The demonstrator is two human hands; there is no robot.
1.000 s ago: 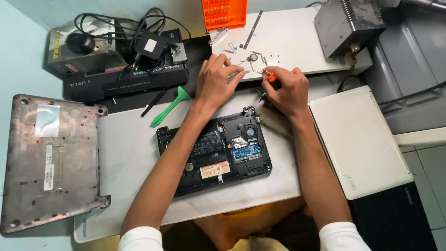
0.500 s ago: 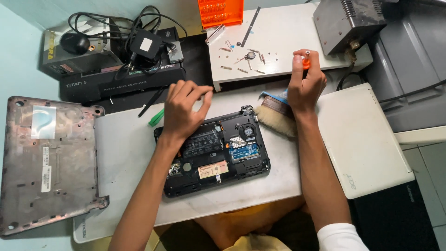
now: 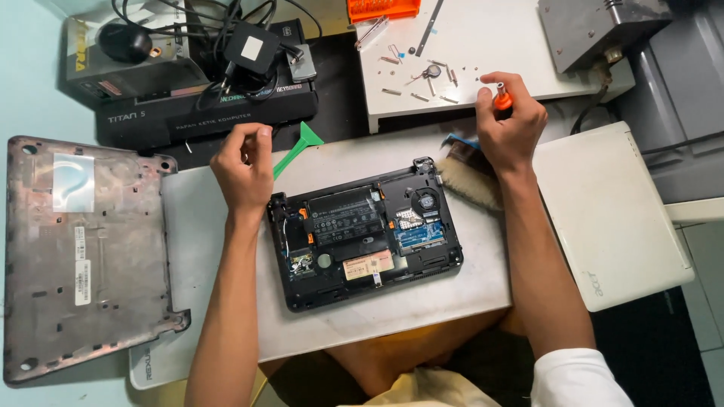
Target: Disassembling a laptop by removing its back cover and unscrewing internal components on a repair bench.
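Note:
A small black laptop [image 3: 366,234] lies opened bottom-up on the white table, its battery, fan and boards exposed. My left hand [image 3: 245,162] hovers just beyond its upper left corner, fingers curled in, with nothing visible in them. Its fingertips are close to a green plastic pry tool [image 3: 299,145]. My right hand [image 3: 511,126] is shut on an orange-handled screwdriver [image 3: 501,98], held upright at the front edge of a white board [image 3: 490,38]. Several loose screws [image 3: 422,83] lie on that board. A brush [image 3: 466,177] rests under my right wrist.
The laptop's removed bottom cover [image 3: 83,256] lies at the left. A closed white laptop [image 3: 611,211] sits at the right. Behind are a black keyboard box [image 3: 204,113], a charger with cables [image 3: 253,49], an orange bit case [image 3: 381,7] and a grey metal box [image 3: 596,26].
My left hand has left the white board, swung left past the laptop's corner and curled up beside the green pry tool. My right hand has lifted the screwdriver to the board's front edge.

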